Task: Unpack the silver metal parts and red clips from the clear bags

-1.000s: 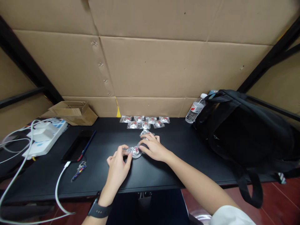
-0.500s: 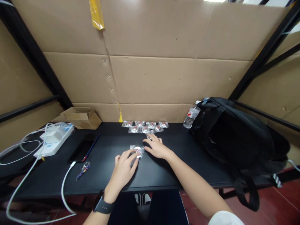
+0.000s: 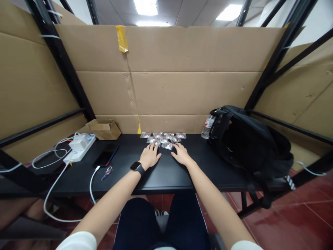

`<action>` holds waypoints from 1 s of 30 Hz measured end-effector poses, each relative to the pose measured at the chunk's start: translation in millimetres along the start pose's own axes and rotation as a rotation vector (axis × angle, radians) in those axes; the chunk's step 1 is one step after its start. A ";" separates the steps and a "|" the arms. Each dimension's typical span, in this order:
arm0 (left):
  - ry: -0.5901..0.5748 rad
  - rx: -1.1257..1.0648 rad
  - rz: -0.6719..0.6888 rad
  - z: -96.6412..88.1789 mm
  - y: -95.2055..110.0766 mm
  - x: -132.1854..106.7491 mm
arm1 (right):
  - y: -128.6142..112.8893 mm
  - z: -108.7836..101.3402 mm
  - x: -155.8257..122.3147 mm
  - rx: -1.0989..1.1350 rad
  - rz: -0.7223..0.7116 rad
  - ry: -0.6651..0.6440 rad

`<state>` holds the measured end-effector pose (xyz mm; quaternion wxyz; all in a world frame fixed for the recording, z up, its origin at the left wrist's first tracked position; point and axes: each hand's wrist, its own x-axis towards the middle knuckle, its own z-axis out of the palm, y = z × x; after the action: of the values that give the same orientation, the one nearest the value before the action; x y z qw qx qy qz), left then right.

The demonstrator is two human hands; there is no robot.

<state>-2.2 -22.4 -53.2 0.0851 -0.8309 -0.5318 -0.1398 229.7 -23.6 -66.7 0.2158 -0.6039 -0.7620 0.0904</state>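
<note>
Several small clear packets [image 3: 169, 135], each with a round silver and red item inside, lie in rows at the back of the black table [image 3: 166, 173]. My left hand [image 3: 150, 155] rests palm down with its fingers spread, the fingertips at a packet [image 3: 156, 142] in the front row. Just right of another front packet [image 3: 167, 145] is my right hand [image 3: 181, 153], flat and open, its fingertips at the packet's edge. What exactly sits inside the packets is too small to make out.
On the left are a white power strip [image 3: 80, 149] with cables, a cardboard box [image 3: 106, 129], a phone [image 3: 105, 155], a pen [image 3: 112, 155] and a keychain [image 3: 107, 173]. A water bottle [image 3: 207, 129] and a black backpack [image 3: 249, 149] stand right. Cardboard panels [image 3: 177, 93] wall the back.
My left hand has moved forward with the near packet, which now lies in the front row. My right hand has shifted to the right side of the group. The view has tilted up.
</note>
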 end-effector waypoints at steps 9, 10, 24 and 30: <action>0.097 0.189 0.628 -12.2 -32.8 -39.7 | 3.1 -17.1 -87.3 -0.120 0.023 -0.005; 0.105 0.217 0.628 -12.8 -31.2 -41.4 | 2.3 -17.6 -90.5 -0.122 0.027 0.004; 0.150 0.266 0.395 -9.8 -4.5 -60.3 | -6.8 -14.6 -91.9 -0.140 0.035 0.081; 0.099 0.111 0.269 -7.2 -1.0 -60.9 | -8.1 -15.7 -91.9 -0.141 0.043 0.093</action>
<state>-28.2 -76.5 -66.0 0.1751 -0.8807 -0.4178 -0.1384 245.8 -115.8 -69.6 0.2060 -0.6375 -0.7423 0.0132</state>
